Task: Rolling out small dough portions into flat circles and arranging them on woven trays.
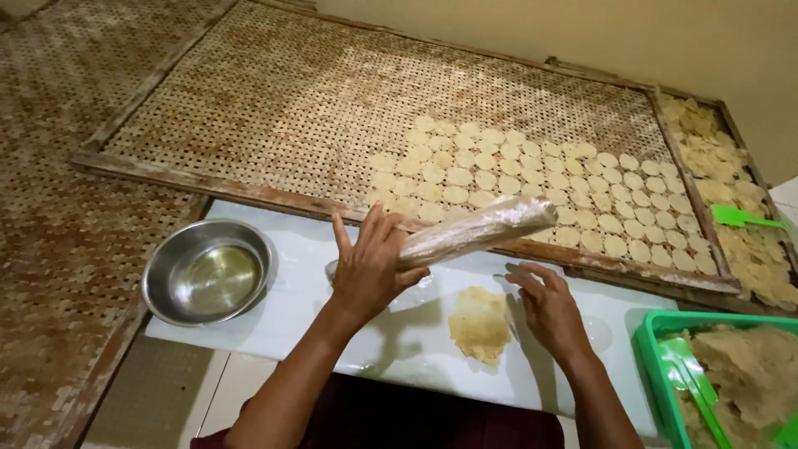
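The left hand (pixel 370 270) gripped a plastic-wrapped rolling pin (pixel 474 233), lifted and tilted above the white board (pixel 291 308). The right hand (pixel 550 309), fingers loosely spread and holding nothing, hovered just beside a flattened pale dough piece (pixel 480 324). An empty round steel bowl (pixel 208 281) sat left; a green plastic basket (pixel 657 366) held crumbly dough (pixel 748 374). Small dough discs (pixel 540 183) covered the woven bamboo tray (pixel 274 108).

Floor-level view, woven trays all around

I see a plain cream wall (pixel 582 41) behind, pale floor tiles (pixel 166 399) below, and woven bamboo trays (pixel 274 91) (wood-framed, worn) spread under soft indoor light.
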